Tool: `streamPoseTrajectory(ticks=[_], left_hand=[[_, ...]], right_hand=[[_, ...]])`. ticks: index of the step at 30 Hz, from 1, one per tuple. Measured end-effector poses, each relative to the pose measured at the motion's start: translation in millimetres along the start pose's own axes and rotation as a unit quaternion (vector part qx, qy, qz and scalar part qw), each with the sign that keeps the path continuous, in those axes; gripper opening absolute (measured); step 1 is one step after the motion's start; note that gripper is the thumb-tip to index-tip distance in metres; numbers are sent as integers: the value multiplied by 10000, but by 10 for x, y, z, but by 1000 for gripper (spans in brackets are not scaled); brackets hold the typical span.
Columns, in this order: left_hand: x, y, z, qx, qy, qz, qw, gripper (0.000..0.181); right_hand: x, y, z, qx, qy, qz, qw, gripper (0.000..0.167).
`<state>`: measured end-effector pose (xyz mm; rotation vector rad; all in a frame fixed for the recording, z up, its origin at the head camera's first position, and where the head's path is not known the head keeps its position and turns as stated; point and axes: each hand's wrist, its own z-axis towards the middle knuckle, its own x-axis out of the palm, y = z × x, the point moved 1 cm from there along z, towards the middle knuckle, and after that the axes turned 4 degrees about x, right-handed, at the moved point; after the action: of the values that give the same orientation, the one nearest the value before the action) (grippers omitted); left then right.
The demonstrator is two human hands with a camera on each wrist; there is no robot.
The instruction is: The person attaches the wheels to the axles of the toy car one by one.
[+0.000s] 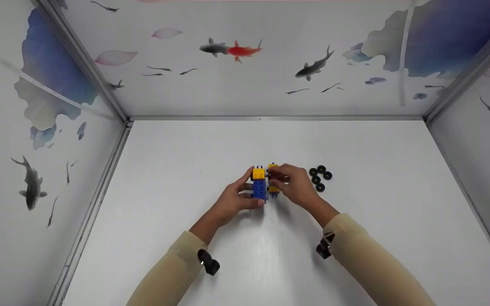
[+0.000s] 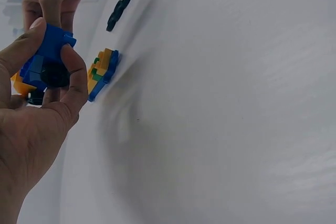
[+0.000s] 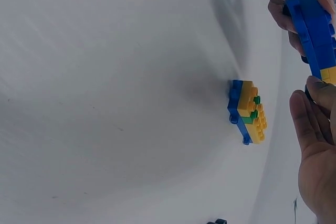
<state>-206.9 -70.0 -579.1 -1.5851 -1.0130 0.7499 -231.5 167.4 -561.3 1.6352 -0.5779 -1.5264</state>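
A: Where's the block vehicle [image 1: 259,190]?

B: Up off the table [image 1: 270,263]. The left hand [image 1: 235,200] grips its blue body; the right hand [image 1: 297,183] pinches what looks like a dark wheel [image 3: 308,94] at its yellow end.

A: How would it handle?

B: Light, I'd judge, and stiff — smooth plastic, though, so a little slippery. Hold the long blue body firmly; twisting across the joints could pop it apart.

A: And around it?

B: A second block model [image 3: 247,113] sits on the table, near loose black tyres [image 1: 327,175] — those lie beyond the right hand.
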Motion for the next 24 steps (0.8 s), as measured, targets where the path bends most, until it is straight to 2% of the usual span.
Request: streamPoseTrajectory(ticks=[12,17,24], left_hand=[[21,7,2,55,79,-54,9999,113],[21,9,-3,33,102,25,9999,113],[32,13,4,72,121,22,9999,113]], right_hand=[[4,-20,-19,56,-25,-54,10000,33],[-9,1,-37,-104,24,-78,9999,34],[-8,30,-53,-534,-19,-642,9965,36]])
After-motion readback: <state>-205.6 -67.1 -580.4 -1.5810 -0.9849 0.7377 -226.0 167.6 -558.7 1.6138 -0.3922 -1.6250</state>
